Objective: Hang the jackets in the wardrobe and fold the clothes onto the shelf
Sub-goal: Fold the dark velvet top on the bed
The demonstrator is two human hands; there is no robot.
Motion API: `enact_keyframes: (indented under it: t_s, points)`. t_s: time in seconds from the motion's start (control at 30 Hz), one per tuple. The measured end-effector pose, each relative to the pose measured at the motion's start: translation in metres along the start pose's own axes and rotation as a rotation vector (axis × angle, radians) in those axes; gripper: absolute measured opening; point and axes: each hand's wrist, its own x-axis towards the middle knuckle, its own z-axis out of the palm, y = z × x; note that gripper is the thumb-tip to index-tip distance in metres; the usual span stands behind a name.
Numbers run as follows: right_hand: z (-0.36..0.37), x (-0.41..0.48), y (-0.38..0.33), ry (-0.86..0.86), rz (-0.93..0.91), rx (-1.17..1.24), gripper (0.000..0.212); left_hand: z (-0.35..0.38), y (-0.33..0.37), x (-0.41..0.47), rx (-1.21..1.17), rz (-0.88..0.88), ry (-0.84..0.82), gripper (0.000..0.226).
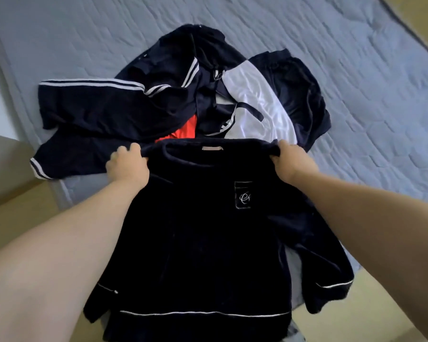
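Bare forearms reached out from the bottom corners toward a dark navy velvety sweatshirt (pixel 203 230) with thin white piping across hem and cuffs and a small embroidered chest patch. It was held spread between both hands, its lower part draped toward the camera over the bed edge. Left hand (pixel 127 164) gripped the left shoulder seam, fingers curled round a bunch of the fabric. Right hand (pixel 293 162) gripped the right shoulder the same way, fingers tucked into the cloth. Neckline with a pale label sat midway between the two hands.

Just beyond the hands lay a heap of clothes on a grey-blue quilted bedspread (pixel 356 70). Beyond the left hand: a navy track jacket (pixel 101 107) with white stripes along sleeve and cuff, sleeve stretched out to the left. Between the hands, just past the collar: a patch of bright orange-red fabric (pixel 183 132). Beyond the right hand: a glossy white-and-navy garment (pixel 255 102), and touching it farther right, crumpled dark navy shorts (pixel 299 90). Tan floor (pixel 15 208) showed below the left forearm.
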Motion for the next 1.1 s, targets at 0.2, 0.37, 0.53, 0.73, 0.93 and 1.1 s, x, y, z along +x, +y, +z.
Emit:
enact_keyframes:
  t_s: [0.2, 0.37, 0.53, 0.73, 0.93, 1.1]
  points:
    - [0.057, 0.065, 0.012, 0.203, 0.043, -0.026, 0.021, 0.045, 0.019, 0.068, 0.166, 0.087, 0.202, 0.023]
    - [0.051, 0.118, -0.002, 0.392, 0.054, -0.072, 0.032, 0.036, 0.031, 0.124, 0.219, 0.097, 0.405, 0.026]
    - [0.067, 0.131, -0.010, 0.451, -0.006, -0.352, 0.065, 0.074, 0.058, 0.117, 0.140, 0.152, 0.536, 0.049]
    - [0.144, 0.060, -0.012, 0.312, -0.509, -0.434, 0.034, 0.164, 0.078, 0.037, 0.060, 0.501, 0.294, 0.043]
    - [0.171, 0.040, 0.012, 0.004, -0.433, -0.218, 0.054, 0.197, 0.096, 0.008, 0.210, 0.390, 0.054, 0.060]
    - [0.140, -0.004, 0.047, 0.406, -0.188, 0.237, 0.031, 0.187, 0.142, -0.072, -0.056, 0.583, 0.175, 0.046]
